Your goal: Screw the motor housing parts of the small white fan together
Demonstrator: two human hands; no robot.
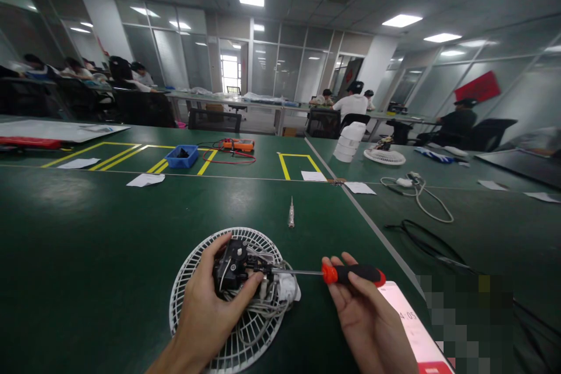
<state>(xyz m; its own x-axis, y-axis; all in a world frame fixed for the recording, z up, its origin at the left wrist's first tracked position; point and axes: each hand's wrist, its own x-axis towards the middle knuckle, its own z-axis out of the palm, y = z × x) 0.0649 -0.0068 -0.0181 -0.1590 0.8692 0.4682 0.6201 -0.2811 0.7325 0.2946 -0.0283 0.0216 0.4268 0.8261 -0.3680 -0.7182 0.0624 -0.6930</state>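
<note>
Your left hand (pixel 213 307) is gripping the black plastic motor housing (pixel 231 272) on the round white fan grille (pixel 179 283), toward the near edge of the green table (pixel 87 245); your right hand (pixel 362 312) is holding the red-and-black-handled screwdriver (pixel 329 273). Best: keeping it straight, pressing steadily.

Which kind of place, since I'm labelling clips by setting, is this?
Probably an assembly or repair workshop: a green bench with yellow tape outlines, an apparent multimeter, and a screwdriver at an exposed black mechanism.

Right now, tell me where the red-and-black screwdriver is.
In the head view, the red-and-black screwdriver is low and right of centre, in the right hand, its shaft pointing left toward the black housing.
</note>
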